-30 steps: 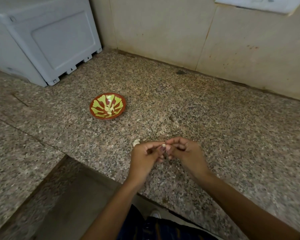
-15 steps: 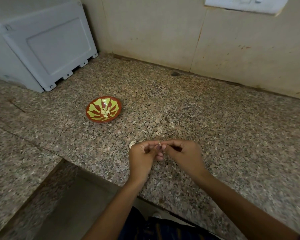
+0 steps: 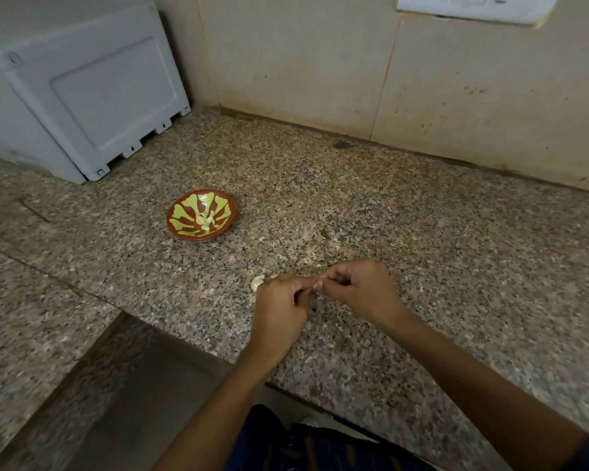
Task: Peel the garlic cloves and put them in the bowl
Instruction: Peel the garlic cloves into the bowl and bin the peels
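My left hand [image 3: 281, 309] and my right hand [image 3: 363, 288] meet just above the granite counter, fingertips together. Between them they pinch a small garlic clove [image 3: 318, 284], mostly hidden by the fingers. Another pale clove [image 3: 257, 282] lies on the counter just left of my left hand. Further back and to the left stands the red bowl [image 3: 181, 229] with a yellow-green pattern, and several peeled cloves [image 3: 206, 219] lie in its middle.
A grey-white appliance [image 3: 82, 93] fills the back left corner. The tiled wall [image 3: 354, 62] runs behind the counter, with a white switch plate [image 3: 470, 8] at top right. The counter [image 3: 422, 215] steps down at the front left. Bits of garlic skin [image 3: 312, 258] lie beyond my hands.
Both hands stay together on the clove with only small finger movements. The view has shifted slightly, so the bowl sits lower in the frame than a second ago.
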